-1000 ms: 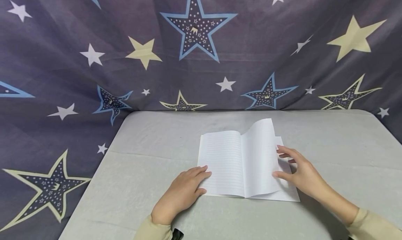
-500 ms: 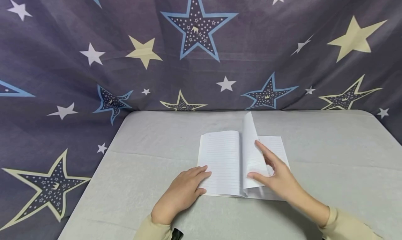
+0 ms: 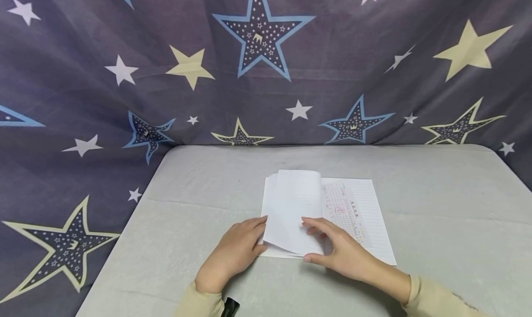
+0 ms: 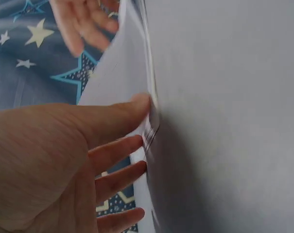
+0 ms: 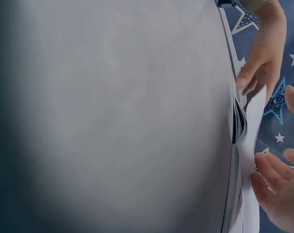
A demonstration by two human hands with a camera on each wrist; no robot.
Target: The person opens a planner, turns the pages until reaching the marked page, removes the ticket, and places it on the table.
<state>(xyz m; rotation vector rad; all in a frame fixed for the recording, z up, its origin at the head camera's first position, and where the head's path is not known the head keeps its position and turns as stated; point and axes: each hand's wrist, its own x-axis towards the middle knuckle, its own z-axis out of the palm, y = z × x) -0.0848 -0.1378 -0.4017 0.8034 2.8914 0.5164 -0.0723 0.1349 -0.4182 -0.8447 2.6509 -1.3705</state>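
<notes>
An open lined notebook (image 3: 380, 206) lies on the grey table. Its turned leaf (image 3: 293, 201) rests over the left side, the near-left corner slightly raised. A printed slip (image 3: 342, 211) with red marks shows on the right page. My left hand (image 3: 236, 248) rests at the notebook's left edge, fingers extended; the left wrist view shows its thumb and fingertips right at the edge. Over the leaf's right part is my right hand (image 3: 347, 252), thumb and fingers apart and gently bent. In the right wrist view this hand (image 5: 283, 194) has fingertips right by the leaf.
The grey padded table (image 3: 453, 206) extends around the notebook. Behind it and to the left hangs a dark curtain (image 3: 232, 100) printed with stars. A black strap (image 3: 230, 307) shows by the left sleeve.
The right hand has swept left, turning the leaf from the right side over to the left. The printed slip has come into view. The left hand has shifted slightly left.
</notes>
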